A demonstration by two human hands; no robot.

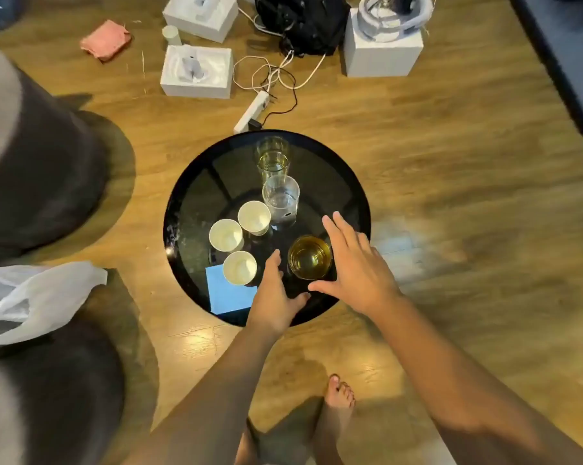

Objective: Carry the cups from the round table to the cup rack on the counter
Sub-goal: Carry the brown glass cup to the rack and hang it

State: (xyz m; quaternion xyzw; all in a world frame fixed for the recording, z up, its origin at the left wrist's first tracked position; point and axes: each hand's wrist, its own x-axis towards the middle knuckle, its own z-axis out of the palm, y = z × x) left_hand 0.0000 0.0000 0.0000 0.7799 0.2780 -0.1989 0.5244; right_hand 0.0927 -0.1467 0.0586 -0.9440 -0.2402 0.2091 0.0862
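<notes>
A round black glass table (189,209) stands on the wooden floor below me. On it are three white paper cups (254,217) (225,235) (239,267), a clear glass (280,198), a yellowish glass (272,159) at the far side, and an amber glass (309,257) near the front. My left hand (274,297) is open just left of the amber glass. My right hand (354,263) is open on its right, fingers spread. Neither hand closes on the glass. The cup rack and counter are out of view.
A blue paper (226,293) lies on the table's near edge. Grey cushioned seats (38,169) and a white plastic bag (32,297) lie to the left. White boxes (196,72), a black bag (303,21), cables and a power strip (251,112) clutter the floor beyond. My bare foot (338,401) is below.
</notes>
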